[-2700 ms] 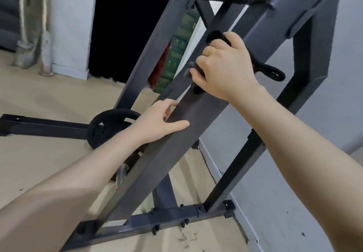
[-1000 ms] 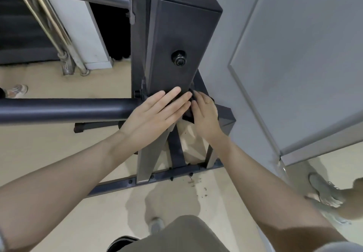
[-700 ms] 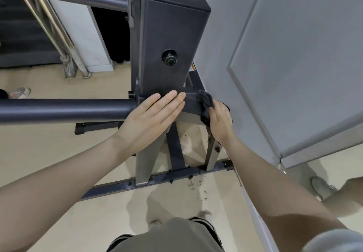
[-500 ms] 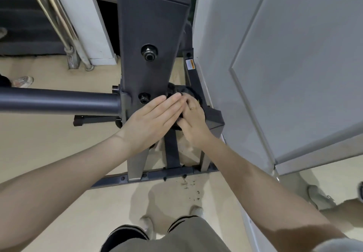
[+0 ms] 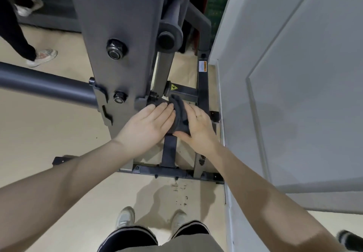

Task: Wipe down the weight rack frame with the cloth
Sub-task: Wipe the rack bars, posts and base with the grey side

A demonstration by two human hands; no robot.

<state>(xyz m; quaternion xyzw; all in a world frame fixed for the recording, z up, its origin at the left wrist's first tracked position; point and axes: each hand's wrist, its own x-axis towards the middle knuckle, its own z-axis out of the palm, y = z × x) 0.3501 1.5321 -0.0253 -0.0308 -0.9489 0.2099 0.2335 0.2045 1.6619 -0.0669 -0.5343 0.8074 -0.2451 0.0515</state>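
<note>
Looking down the weight rack frame (image 5: 121, 25), you had both hands together at the foot of its wide upright. Your left hand (image 5: 146, 126) lay flat with straight fingers against the upright's lower right edge. Your right hand (image 5: 198, 126), touching it, held the dark cloth (image 5: 179, 112) bunched under curled fingers and thumb, pressed on the frame just right of that edge. Left of the upright a thick horizontal bar (image 5: 45, 82) ran out over open floor (image 5: 49, 133). Right of it, the grey wall panel (image 5: 294, 74) stood close beside the frame's side rail (image 5: 203, 88), leaving only a narrow strip. Your shoes stood on bare floor below the base crossbar (image 5: 169, 172).
</note>
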